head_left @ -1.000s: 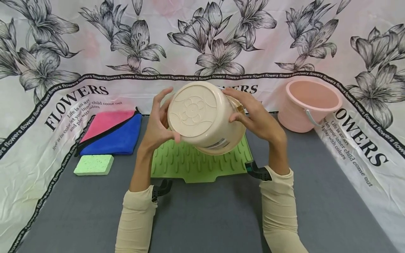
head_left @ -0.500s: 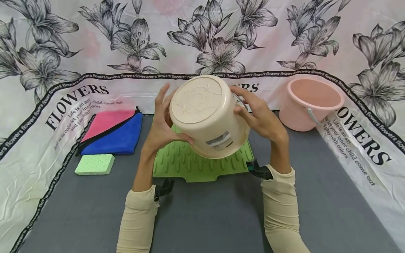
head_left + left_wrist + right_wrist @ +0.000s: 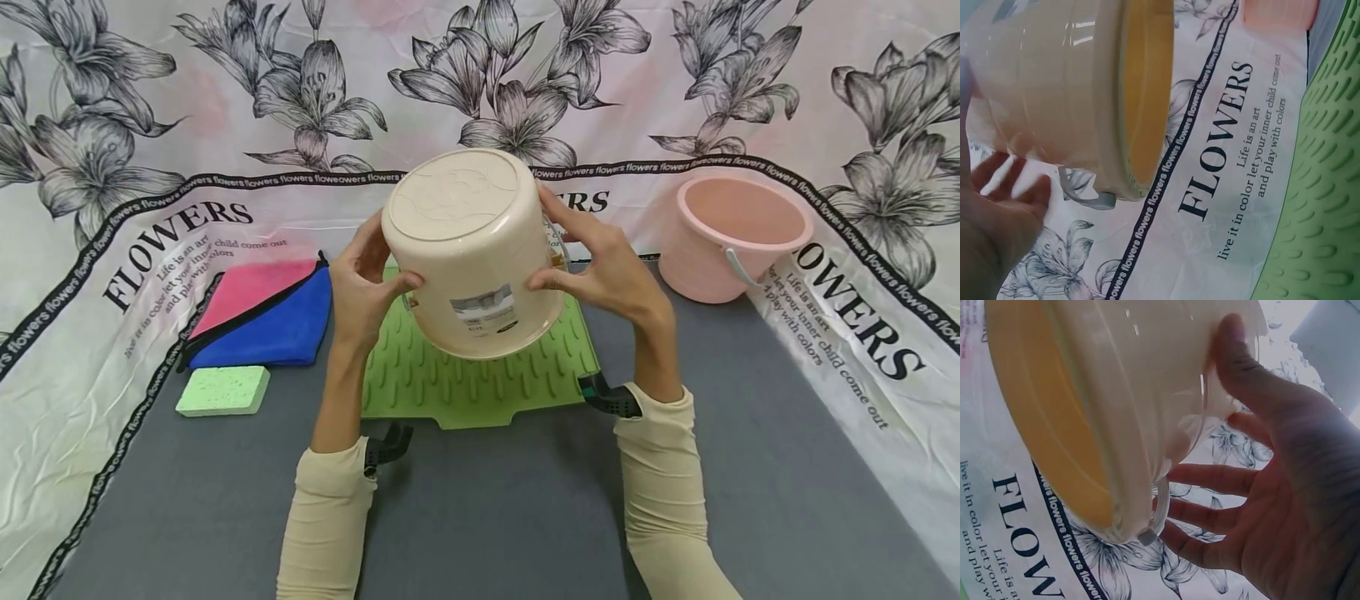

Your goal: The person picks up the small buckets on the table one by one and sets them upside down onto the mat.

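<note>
A cream plastic bucket (image 3: 480,250) is held upside down in the air over a green studded mat (image 3: 480,392). Its moulded base tilts up and away, and a printed label faces the head camera. My left hand (image 3: 363,287) grips its left side, thumb on the near wall and fingers behind. On the other side my right hand (image 3: 603,262) holds it with the thumb on the front wall and fingers spread round the back. In the right wrist view those fingers (image 3: 1210,515) lie by the grey handle (image 3: 1160,509). The open mouth shows in both wrist views.
A pink bucket (image 3: 735,237) stands at the back right. On the left lies a folded pink and blue cloth (image 3: 270,321) with a light green sponge (image 3: 223,391) in front of it. A flower-print sheet (image 3: 315,200) rises behind the grey table surface (image 3: 495,508).
The cream bucket has been turned in both hands, its base rising and tipping away while the label has come round to the front. The left hand has shifted its hold on the side.
</note>
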The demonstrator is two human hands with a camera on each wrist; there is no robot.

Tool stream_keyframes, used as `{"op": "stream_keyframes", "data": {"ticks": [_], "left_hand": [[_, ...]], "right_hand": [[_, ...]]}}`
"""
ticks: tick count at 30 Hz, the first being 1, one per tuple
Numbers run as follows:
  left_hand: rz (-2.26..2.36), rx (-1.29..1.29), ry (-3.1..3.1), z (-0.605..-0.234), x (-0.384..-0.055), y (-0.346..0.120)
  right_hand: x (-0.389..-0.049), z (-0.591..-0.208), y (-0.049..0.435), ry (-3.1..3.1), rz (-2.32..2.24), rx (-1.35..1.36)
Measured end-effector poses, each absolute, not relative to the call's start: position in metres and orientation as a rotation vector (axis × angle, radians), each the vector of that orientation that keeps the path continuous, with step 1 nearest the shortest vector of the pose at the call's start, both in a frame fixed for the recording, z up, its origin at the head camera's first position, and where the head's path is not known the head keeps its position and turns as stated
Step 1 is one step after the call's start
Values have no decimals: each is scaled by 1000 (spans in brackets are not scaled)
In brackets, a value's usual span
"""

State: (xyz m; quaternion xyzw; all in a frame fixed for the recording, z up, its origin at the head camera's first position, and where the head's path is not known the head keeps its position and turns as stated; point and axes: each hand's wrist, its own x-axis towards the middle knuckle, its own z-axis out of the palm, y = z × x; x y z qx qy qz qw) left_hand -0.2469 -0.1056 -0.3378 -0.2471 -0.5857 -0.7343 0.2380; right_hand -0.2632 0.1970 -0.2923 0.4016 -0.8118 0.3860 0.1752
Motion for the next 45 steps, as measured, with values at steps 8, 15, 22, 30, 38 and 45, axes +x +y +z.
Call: {"op": "stream_keyframes", "data": {"ticks": [8,15,22,30,38,45], "left_hand": [[-1918,-581,-1852,-337,-248,-117],[-1958,-614,-1859,-338,-250,-129],[-1896,-700,-1980,-336,-249,-146],[-1964,-628,-2036,-340,-250,-167],[-2093,-568,-2043,-361,-262,-187],[-2092,-453,-2141,-388,-274,-205]], "right_hand": [[-269,-293,190,-2335,1142,1201],[-271,-299,178,-2395,1200,1159],[-273,-303,159,-2448,1193,1162],[-280,-320,133,-2462,1208,1196],[-289,-342,112,-2547,1251,1143],[-302,-368,94,-2588,1396,1132]]}}
